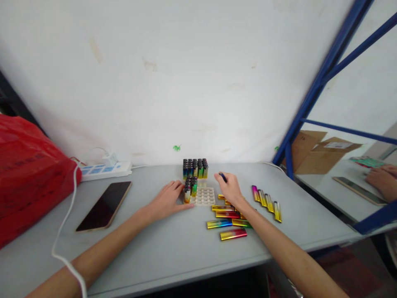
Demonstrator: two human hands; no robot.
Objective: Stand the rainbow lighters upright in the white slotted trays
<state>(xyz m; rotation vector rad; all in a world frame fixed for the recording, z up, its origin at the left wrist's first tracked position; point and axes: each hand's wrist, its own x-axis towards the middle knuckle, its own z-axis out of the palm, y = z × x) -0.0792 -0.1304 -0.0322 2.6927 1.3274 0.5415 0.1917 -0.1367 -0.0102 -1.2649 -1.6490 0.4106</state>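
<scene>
My left hand (167,199) rests at the left end of a white plastic tray (206,197) with round pockets. Its thumb lies along the tray's front edge, and the fingertips are by a few lighters (187,194) standing upright in the left pockets. My right hand (230,188) is closed in a pinch around a dark blue lighter (222,177), mostly hidden by the fingers, to the right of the tray and above the table. Below this hand lie several shiny coloured lighters (228,215), partly covered by the wrist.
Behind the tray stands a block of upright lighters (195,169). More lighters (269,203) lie at the right. A phone (104,206), power strip (107,170), white cable (64,231) and red bag (31,178) are left. Beyond a blue frame (313,91) are another person's hands (383,180).
</scene>
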